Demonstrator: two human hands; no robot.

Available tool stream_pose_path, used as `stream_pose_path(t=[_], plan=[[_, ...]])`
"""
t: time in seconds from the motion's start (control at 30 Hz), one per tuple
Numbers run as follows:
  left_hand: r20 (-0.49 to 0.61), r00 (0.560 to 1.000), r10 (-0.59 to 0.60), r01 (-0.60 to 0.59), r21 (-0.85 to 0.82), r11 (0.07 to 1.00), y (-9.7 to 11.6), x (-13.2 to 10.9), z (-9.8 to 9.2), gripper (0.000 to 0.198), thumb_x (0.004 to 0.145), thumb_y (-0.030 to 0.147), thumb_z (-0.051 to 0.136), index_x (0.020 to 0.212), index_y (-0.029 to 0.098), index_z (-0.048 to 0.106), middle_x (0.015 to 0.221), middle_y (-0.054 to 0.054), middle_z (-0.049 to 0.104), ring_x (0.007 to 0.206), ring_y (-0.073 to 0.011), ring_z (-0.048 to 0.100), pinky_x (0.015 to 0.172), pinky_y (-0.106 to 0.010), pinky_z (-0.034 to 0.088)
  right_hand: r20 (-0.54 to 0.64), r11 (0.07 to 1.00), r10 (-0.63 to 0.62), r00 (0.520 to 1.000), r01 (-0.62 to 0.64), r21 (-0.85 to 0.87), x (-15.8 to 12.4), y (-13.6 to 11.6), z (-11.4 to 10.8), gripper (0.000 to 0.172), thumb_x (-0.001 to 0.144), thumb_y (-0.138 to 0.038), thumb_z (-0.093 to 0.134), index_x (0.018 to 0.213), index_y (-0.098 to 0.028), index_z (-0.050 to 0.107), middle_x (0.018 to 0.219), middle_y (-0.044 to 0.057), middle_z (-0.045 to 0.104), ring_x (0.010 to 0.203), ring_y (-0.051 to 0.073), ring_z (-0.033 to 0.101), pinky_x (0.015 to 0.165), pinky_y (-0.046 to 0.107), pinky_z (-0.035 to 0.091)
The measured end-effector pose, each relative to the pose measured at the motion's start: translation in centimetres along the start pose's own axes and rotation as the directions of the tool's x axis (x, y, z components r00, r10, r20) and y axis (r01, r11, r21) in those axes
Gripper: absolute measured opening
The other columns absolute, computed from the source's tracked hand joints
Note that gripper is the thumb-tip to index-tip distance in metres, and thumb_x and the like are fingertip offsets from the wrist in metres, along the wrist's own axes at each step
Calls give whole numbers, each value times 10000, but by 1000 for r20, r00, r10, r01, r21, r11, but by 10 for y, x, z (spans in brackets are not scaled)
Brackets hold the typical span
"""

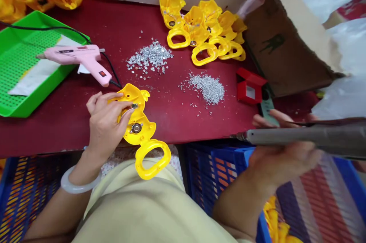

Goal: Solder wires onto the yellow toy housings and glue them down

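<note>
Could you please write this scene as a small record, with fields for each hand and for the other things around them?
Left hand: holds a yellow plastic part with a ring-shaped handle
Right hand: holds a grey tool, possibly a soldering iron
Surface: dark red table top
Nearby on table: pink hot glue gun, green perforated tray, heap of yellow parts, two piles of small silver pieces, red box
Below: blue crate
</note>
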State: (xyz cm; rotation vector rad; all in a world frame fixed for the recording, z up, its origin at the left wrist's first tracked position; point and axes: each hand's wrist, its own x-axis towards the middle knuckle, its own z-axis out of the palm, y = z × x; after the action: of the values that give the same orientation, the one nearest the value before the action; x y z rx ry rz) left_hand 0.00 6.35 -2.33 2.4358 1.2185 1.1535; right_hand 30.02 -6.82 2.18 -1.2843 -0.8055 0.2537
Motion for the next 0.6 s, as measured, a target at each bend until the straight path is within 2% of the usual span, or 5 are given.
stream_pose_path(t=[0.07, 0.13, 0.27, 0.43, 0.6], plan=[[4, 1000, 10, -10, 1, 1000, 2, 2, 2, 100, 878, 219, 642, 962, 273, 639, 894, -15, 725, 1077, -265, 632, 1033, -530, 379, -108, 991, -116, 987, 107, -84, 4, 0, -4, 263, 874, -217, 420, 1033, -225, 629, 691, -51, 657, 628, 125, 666, 622, 272, 554], [4, 1000, 15, -15, -3, 1000, 3, 2, 3, 110, 872, 222, 650, 970, 271, 644, 916, -20, 727, 1085, -269, 631, 1030, -533, 384, -104, 992, -104, 989, 95, -86, 7, 1, 4, 266, 800, -219, 477, 992, -203, 660, 615, -36, 641, 527, 124, 616, 534, 267, 533], [7, 1000, 12, -12, -9, 1000, 5, 2, 4, 118, 865, 223, 656, 976, 259, 648, 960, -33, 728, 1091, -275, 635, 1039, -537, 382, -77, 990, -111, 991, 116, 75, 11, 4, 49, 153, 723, -213, 588, 845, -239, 678, 518, -82, 502, 410, 78, 443, 402, 220, 392], [17, 1000, 11, -11, -6, 1000, 6, 0, 2, 134, 872, 217, 646, 1003, 241, 643, 1000, -49, 727, 1100, -269, 638, 1054, -534, 365, -91, 957, -157, 983, 174, 230, 12, 11, 108, 131, 754, -186, 653, 871, -242, 647, 529, -82, 485, 418, 107, 479, 429, 261, 394], [18, 1000, 19, -18, -23, 1000, 6, -2, 3, 130, 883, 208, 624, 1013, 221, 627, 997, -53, 726, 1116, -269, 635, 1052, -528, 366, -67, 953, -135, 989, 148, 263, 14, 26, 132, 114, 783, -215, 631, 888, -194, 589, 531, -90, 500, 431, 98, 507, 462, 257, 410]])
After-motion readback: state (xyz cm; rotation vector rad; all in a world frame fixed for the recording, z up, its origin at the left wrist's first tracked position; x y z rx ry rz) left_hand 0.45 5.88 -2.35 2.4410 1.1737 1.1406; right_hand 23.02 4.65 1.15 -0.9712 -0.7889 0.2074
